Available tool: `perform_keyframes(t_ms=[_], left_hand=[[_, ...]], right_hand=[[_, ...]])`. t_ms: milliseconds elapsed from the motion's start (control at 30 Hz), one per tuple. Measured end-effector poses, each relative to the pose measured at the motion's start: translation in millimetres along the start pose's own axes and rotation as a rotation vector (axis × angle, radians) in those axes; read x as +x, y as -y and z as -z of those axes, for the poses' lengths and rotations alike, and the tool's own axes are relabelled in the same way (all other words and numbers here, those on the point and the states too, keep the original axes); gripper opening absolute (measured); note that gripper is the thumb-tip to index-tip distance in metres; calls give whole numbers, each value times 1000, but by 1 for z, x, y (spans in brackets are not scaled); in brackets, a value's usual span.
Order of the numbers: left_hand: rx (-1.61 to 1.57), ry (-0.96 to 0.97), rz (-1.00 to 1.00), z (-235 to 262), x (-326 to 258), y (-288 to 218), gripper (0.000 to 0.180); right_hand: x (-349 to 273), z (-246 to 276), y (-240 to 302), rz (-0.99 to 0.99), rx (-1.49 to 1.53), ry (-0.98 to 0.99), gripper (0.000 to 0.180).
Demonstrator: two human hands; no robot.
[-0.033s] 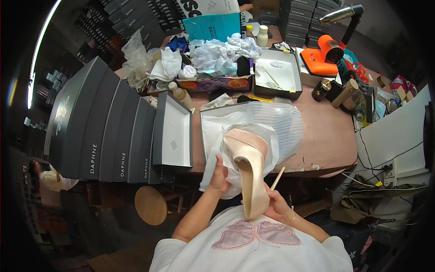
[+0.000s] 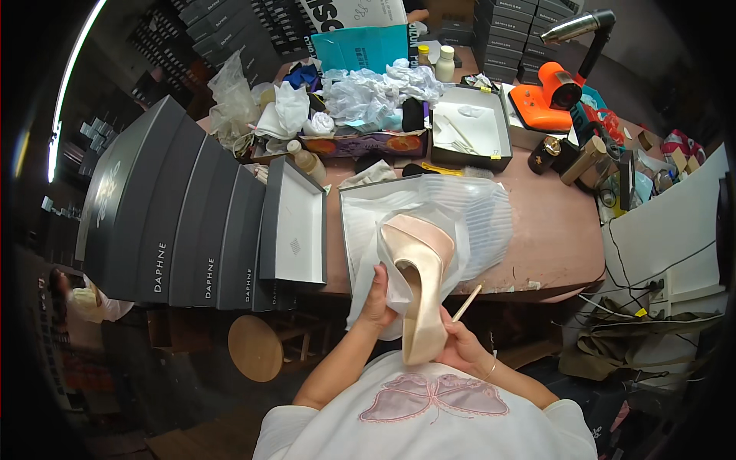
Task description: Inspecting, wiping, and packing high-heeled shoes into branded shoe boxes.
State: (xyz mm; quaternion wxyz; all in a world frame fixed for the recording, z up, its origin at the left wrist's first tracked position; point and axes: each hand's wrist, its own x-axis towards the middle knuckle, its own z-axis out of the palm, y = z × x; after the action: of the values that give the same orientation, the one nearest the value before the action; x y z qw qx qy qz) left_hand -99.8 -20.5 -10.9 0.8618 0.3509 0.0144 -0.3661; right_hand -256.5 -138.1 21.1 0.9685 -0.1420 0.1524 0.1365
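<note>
I hold a beige satin high-heel shoe in front of my chest, with its toe pointing away and its heel toward me. My left hand grips its left side together with a fold of white tissue paper. My right hand grips the heel end and also holds a thin wooden stick that points up and to the right. Just behind the shoe is an open shoe box lined with tissue and ribbed white wrap, at the table's near edge.
A box lid leans against a row of dark grey shoe boxes on the left. The pink table carries crumpled paper, a white tray box, bottles and an orange heat tool. A round wooden stool stands below. Another person is at far left.
</note>
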Motion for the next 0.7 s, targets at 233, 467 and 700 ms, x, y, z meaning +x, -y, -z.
perform_keyframes(t_ms=[233, 467, 700], left_hand=[[29, 34, 353, 27, 4, -35, 77], [395, 206, 419, 37, -41, -78, 95], [468, 185, 458, 27, -48, -65, 104]], right_hand=[[7, 2, 3, -216, -759, 149, 48], [-28, -9, 51, 372, -944, -224, 11], [2, -31, 44, 685, -1520, -108, 68]])
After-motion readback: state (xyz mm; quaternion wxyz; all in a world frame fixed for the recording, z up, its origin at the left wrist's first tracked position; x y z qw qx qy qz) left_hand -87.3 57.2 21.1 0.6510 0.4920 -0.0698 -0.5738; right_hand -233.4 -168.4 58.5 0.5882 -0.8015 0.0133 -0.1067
